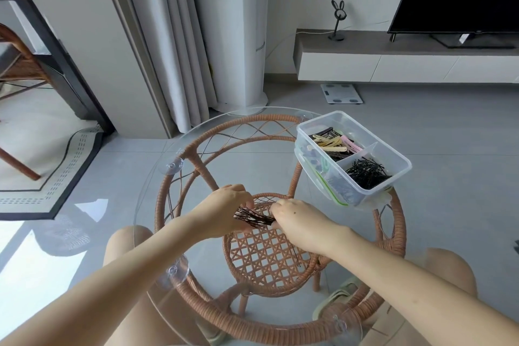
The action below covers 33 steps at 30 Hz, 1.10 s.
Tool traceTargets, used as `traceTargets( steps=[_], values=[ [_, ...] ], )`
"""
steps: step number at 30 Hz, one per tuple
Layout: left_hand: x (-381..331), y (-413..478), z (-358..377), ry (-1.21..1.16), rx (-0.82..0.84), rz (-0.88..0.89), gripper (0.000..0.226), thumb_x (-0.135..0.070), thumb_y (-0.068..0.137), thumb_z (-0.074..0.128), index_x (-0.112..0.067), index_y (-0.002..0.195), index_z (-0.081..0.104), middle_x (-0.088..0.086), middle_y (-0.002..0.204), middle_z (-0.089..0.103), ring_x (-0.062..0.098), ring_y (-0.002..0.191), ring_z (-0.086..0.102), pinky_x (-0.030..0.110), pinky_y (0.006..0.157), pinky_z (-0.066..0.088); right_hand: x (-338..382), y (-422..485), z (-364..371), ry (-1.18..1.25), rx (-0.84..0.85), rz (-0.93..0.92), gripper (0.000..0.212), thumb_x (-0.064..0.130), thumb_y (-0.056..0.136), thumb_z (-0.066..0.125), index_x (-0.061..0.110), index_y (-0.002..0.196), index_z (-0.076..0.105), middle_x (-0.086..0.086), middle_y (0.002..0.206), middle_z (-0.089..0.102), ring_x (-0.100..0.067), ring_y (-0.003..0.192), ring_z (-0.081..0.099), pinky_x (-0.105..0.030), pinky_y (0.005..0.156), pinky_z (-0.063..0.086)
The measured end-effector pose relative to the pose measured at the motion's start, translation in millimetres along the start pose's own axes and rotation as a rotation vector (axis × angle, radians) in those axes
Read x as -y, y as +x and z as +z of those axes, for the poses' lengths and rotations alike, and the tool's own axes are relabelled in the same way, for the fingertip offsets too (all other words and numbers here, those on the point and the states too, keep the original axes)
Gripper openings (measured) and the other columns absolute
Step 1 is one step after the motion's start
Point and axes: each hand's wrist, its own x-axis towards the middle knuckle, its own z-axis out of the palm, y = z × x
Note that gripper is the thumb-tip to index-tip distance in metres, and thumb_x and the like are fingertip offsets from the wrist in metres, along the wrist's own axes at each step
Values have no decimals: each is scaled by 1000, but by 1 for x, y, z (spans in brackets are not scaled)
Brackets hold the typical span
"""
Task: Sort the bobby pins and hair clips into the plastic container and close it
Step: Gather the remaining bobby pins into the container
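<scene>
A bunch of dark brown bobby pins [252, 218] sits between my two hands over the middle of the glass table. My left hand [222, 212] cups the bunch from the left. From the right, my right hand [297, 223] pinches its end. At the table's far right stands a clear plastic container [398, 161], open and divided into compartments. Black bobby pins [366, 174] fill its near right compartment, and pastel hair clips [335, 143] lie in the far one. One loose bobby pin [295, 255] lies on the glass under my right wrist.
The round glass tabletop [157, 199] rests on a rattan frame [179, 185] with suction cups. A green-edged lid [328, 188] lies under the container. Beyond are a curtain [174, 36], a TV cabinet [393, 62] and a floor scale [341, 93]. My knees flank the table.
</scene>
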Motion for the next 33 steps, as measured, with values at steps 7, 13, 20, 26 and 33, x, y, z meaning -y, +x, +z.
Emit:
traceTargets(
  steps=[7, 13, 20, 26, 33],
  values=[
    [1, 1, 0, 1, 12, 8, 39, -34, 80, 68, -18, 114, 57, -2, 112, 56, 8, 90, 40, 20, 79, 37, -6, -13, -36, 61, -17, 25, 20, 25, 97, 40, 12, 83, 42, -1, 86, 47, -18, 77, 45, -28, 69, 35],
    [-6, 6, 4, 188, 57, 61, 22, -29, 91, 53, -15, 108, 56, 0, 108, 57, 15, 99, 47, 28, 88, 43, -31, -30, -88, -28, -187, 58, 19, 27, 95, 44, 16, 80, 40, 3, 84, 47, -20, 79, 47, -30, 77, 37],
    [-15, 10, 9, 590, 107, 216, 27, -7, 96, 36, -8, 121, 46, 5, 119, 50, 20, 109, 43, 30, 98, 36, -109, -55, -121, -556, -258, -37, 25, 17, 69, 78, 11, 69, 54, -4, 64, 59, -26, 57, 59, -28, 38, 36],
    [-22, 8, 15, 581, 174, 168, 26, -5, 96, 38, -4, 121, 45, 10, 111, 53, 16, 84, 43, 31, 82, 47, -142, -59, -112, -551, -24, -100, 16, 15, 84, 63, 7, 74, 53, -8, 78, 59, -25, 76, 56, -31, 52, 37],
    [-17, 11, 0, 207, 191, -49, 12, -16, 97, 38, -15, 89, 47, -5, 79, 46, 12, 73, 48, 23, 61, 42, -144, -46, -103, -409, 159, 75, 20, 26, 88, 52, 8, 80, 57, -3, 89, 59, -26, 92, 56, -36, 71, 45]
  ],
)
